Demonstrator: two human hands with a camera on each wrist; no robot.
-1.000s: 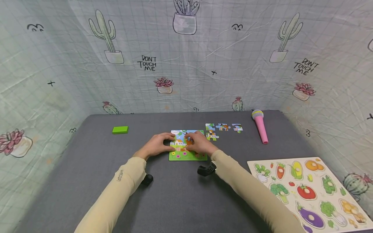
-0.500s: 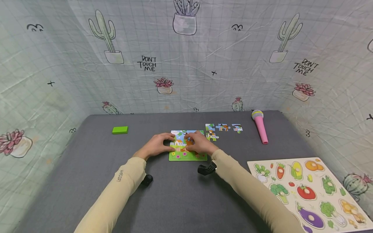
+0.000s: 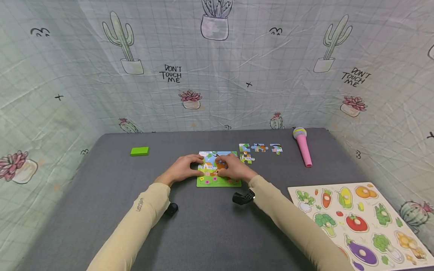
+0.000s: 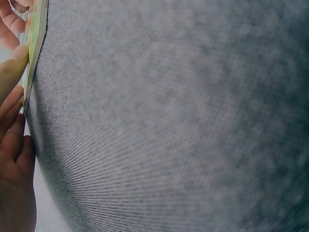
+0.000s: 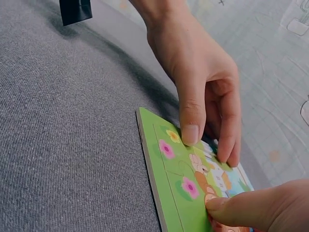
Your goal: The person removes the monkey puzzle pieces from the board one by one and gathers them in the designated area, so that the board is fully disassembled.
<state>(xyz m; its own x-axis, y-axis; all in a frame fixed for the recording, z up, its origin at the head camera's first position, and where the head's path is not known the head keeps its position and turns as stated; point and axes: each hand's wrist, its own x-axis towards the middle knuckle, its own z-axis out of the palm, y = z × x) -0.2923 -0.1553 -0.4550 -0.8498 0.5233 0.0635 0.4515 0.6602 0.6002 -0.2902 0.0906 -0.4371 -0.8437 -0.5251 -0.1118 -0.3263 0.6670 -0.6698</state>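
Cloth [image 3: 251, 49]: soft light, creases catching pale streaks
Table [image 3: 203, 233]: dim grey, soft shadows beside both sleeves [image 3: 129, 229]
Left wrist view: hazy, blurred, table edge bowed, darkening rightward
Right wrist view: clearer, table's weave fairly crisp

- Gray tabletop [image 3: 203, 233], by which are carried:
- green block [image 3: 139, 151], set at left;
- picture puzzle [image 3: 220, 184], laid centrally;
- four loose pieces [image 3: 259, 148], spread beside it;
- pink microphone [image 3: 303, 150], laid at far right;
- vegetable board [image 3: 369, 207], placed near right.

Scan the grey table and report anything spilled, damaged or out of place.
I see no spill or damage. Four loose, printed jigsaw pieces look mildly out of place: they lie to the right of, not in, the rectangular green-and-blue puzzle board.
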